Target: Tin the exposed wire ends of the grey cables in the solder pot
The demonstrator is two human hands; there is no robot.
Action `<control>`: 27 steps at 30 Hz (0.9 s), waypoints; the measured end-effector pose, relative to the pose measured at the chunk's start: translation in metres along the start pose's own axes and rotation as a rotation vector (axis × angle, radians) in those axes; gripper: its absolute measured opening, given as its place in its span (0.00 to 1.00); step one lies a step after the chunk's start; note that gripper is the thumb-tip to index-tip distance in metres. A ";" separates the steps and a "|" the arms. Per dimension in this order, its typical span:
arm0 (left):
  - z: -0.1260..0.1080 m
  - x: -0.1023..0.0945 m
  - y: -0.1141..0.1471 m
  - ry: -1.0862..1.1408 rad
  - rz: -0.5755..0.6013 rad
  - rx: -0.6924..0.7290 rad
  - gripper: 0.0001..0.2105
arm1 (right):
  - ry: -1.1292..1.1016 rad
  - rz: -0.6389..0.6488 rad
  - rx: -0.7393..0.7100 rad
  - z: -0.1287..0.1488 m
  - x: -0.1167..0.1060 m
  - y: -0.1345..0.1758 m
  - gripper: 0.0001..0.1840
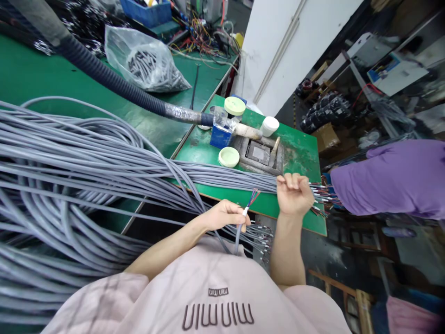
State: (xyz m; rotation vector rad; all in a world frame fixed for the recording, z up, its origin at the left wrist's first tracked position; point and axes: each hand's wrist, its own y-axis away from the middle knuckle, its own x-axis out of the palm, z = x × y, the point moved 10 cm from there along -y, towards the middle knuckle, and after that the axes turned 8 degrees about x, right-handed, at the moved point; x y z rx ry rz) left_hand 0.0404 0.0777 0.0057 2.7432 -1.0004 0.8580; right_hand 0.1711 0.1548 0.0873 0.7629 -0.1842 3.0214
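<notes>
My left hand is closed in a pinch round the end of a grey cable. Above my fingertips the cable has a white band, and thin red and blue wires fan out from it. My right hand is closed, with its fingers curled, at the end of a bundle of grey cables on the green bench. Whatever it grips, if anything, is hidden. Past this hand, the bundle's stripped coloured wire ends stick out to the right. Lower down hang more cable ends.
A square metal pot sits in a dirty grey frame, under a ribbed hose nozzle. Around it stand a pale green lid, a white tub and a blue box. Coiled cables fill the left. At right is a person in purple.
</notes>
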 end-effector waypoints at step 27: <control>0.013 -0.027 0.000 0.118 -0.210 0.064 0.17 | 0.381 0.176 0.116 -0.051 0.025 0.017 0.05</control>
